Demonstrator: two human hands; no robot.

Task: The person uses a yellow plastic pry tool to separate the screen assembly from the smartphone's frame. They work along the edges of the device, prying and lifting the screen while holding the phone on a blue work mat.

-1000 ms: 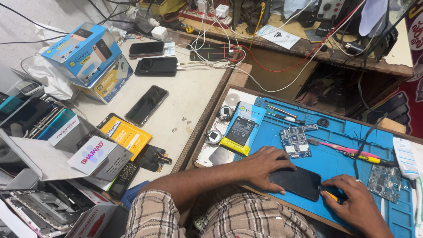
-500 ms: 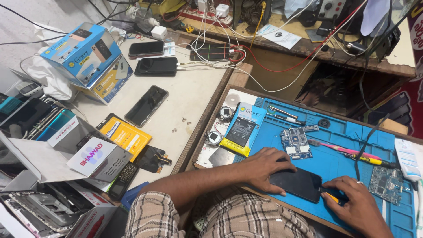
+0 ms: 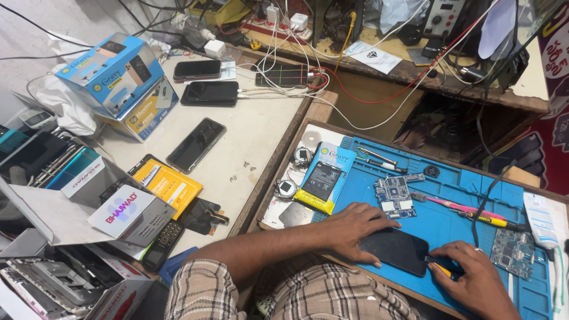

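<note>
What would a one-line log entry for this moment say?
left hand: pressing down on dark phone | right hand: holding yellow-handled tool at phone's edge | surface: blue mat | nearby: circuit board

Blue work mat (image 3: 456, 216) under dark phone (image 3: 396, 251), circuit boards (image 3: 393, 196), screwdrivers (image 3: 477, 214).

- I am pressing a dark phone (image 3: 396, 251) flat under my left hand (image 3: 354, 228); it is lying face up on the blue work mat (image 3: 438, 216), near the mat's front edge, its black glossy screen unlit and its long side running left to right.
- I am holding a small tool with a yellow handle (image 3: 440, 269) in my right hand (image 3: 474, 278); its tip is meeting the phone's right end, and my fingers are covering most of the handle.
</note>
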